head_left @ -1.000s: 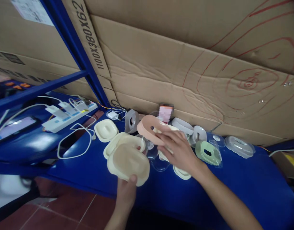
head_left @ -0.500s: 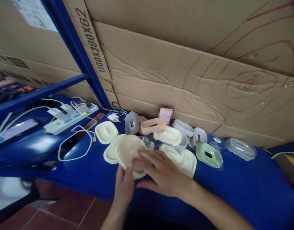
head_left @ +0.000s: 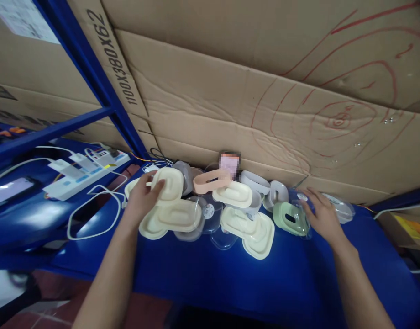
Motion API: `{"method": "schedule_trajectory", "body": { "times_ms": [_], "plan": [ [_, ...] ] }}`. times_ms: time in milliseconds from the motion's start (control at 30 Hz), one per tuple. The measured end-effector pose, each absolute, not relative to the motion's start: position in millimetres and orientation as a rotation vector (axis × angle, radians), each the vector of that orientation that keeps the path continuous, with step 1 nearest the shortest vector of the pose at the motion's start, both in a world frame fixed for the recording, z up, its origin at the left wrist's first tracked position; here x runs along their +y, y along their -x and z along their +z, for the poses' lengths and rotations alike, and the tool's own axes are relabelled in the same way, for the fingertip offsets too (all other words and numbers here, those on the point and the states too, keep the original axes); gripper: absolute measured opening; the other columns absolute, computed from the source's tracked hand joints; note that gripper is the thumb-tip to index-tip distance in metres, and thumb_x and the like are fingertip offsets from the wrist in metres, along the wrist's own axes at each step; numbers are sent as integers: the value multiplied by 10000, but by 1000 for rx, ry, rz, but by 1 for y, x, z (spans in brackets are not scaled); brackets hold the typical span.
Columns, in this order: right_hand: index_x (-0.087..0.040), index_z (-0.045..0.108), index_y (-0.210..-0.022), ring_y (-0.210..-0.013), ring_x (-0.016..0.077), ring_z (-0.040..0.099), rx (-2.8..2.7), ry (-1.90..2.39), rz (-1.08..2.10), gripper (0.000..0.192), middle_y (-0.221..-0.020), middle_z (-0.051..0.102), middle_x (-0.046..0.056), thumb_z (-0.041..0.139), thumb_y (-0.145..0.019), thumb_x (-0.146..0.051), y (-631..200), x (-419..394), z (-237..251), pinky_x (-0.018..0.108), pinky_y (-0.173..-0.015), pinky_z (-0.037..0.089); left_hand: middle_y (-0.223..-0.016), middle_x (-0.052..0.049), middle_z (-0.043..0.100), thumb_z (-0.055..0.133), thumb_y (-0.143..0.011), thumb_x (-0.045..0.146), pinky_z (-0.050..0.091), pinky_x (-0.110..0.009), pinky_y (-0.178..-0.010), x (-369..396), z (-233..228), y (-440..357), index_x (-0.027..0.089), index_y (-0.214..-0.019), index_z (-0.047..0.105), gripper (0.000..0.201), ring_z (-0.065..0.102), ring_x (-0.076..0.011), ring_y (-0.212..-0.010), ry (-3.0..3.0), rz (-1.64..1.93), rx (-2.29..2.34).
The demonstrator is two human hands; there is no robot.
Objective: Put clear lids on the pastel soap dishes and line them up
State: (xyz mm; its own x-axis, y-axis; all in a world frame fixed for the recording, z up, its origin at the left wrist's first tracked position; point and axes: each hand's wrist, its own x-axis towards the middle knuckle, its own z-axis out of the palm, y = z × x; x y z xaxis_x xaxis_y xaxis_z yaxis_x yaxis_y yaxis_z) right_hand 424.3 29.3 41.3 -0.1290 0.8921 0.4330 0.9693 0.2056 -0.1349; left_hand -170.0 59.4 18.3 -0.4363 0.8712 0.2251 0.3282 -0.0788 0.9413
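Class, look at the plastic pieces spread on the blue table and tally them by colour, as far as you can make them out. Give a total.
Cream pieces: 6
Green piece: 1
Peach ring: 1
Grey or white pieces: about 4
Clear pieces: about 4, hard to separate
Total: about 16

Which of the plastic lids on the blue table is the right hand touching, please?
The green lid, the only green one, lying by the right hand. The others are cream, grey, clear or peach; the left hand holds a cream lid.
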Motion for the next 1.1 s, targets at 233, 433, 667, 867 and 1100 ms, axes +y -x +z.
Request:
{"method": "schedule_trajectory", "body": {
  "times_ms": [233,433,667,867,1100],
  "plan": [
    [-342,468,-1621,-1471,598,467,-1736,2092,-306,752,-1584,562,209,360,-979,-720,-517,-2,-9,876,-1094,330,-1650,-224,459,624,-952,653,284,-596,-1340,57,2,164,114,-1354,668,674,311,-432,-1637,-1552,1178,1996],
    [-415,484,-1608,-1414,603,514,-1805,2076,-363,742,-1630,531,157,481,-940,-739,-538,-36,-29,819,-1083,371,-1492,-177,626,484,-1045,677,428,-555,-1269,52,3,159,109,-1375,679,685,560,-352,-1451,-1841,1100,2048],
    [-339,494,-1615,-1535,531,444,-1697,2063,-219,869,-1721,427,182,510,-903,-837,-544,-29,-28,786,-1164,352,-1381,-140,688,507,-1092,596,504,-526,-1182,31,30,146,124,-1306,723,561,617,-306,-1349,-1930,1249,2105],
    [-313,626,-1461,-1407,366,633,-1784,1873,-107,572,-1478,689,144,468,-1023,-646,-559,-22,-18,537,-1199,463,-1261,-80,726,600,-1087,404,532,-456,-1144,-45,22,95,198,-1164,751,267,693,-255,-1227,-1969,1525,2086],
    [-279,692,-1392,-1352,453,595,-1727,2093,-222,686,-1413,695,219,434,-964,-748,-587,-1,-28,690,-1125,379,-1259,-88,702,646,-1040,134,532,-396,-1047,-119,-23,42,243,-1178,747,203,698,-233,-1148,-2189,1441,1848]
  ]
}}
